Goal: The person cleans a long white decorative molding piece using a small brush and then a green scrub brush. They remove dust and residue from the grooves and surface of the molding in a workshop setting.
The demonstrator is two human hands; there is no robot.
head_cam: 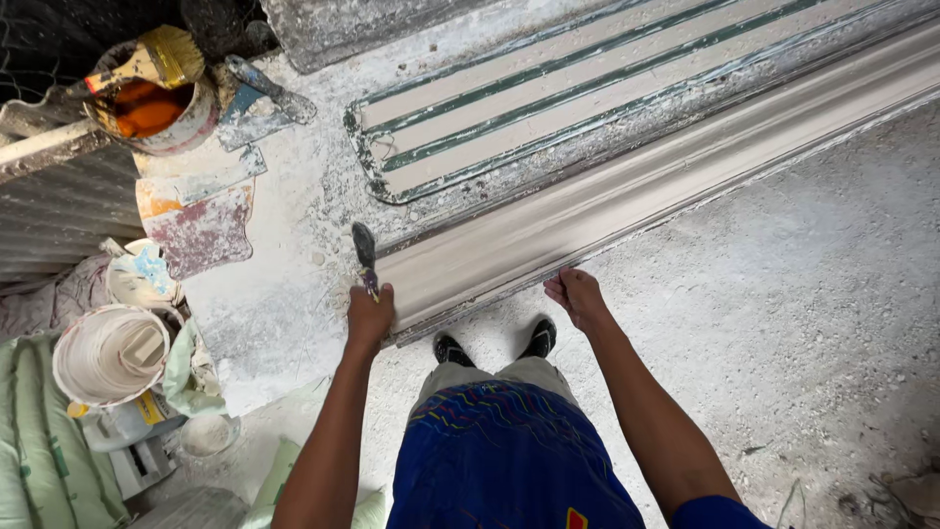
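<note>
View from above of a person standing at a plaster-caked counter (pixel 264 323), shoes just under its near edge. The left hand (pixel 370 315) is wrapped in a fist round the handle of a narrow dark-bladed scraper (pixel 364 250), blade pointing away from the body and resting at the near end of a long pale plaster moulding (pixel 587 220). The right hand (pixel 578 297) lies on the moulding's near edge, fingers curled over it and pressed together, holding nothing else. The moulding runs diagonally from beside the left hand up to the far right, lying flat on the counter. To work this end well, the judgement is that the blade should be kept low and close to the surface, moved in short strokes along the profile and not across it, while the right hand steadies the piece without leaning on its thin edge, which looks liable to chip. Beyond the moulding, parallel to it, lies a ribbed mould board (pixel 548 98) with green and pale stripes. To the left of the counter stand a white bucket (pixel 110 355) and stained flat trowels (pixel 201 211); farther off, at the top left, a tin of orange liquid (pixel 152 108) carries a broad brush (pixel 152 61) across its rim.
</note>
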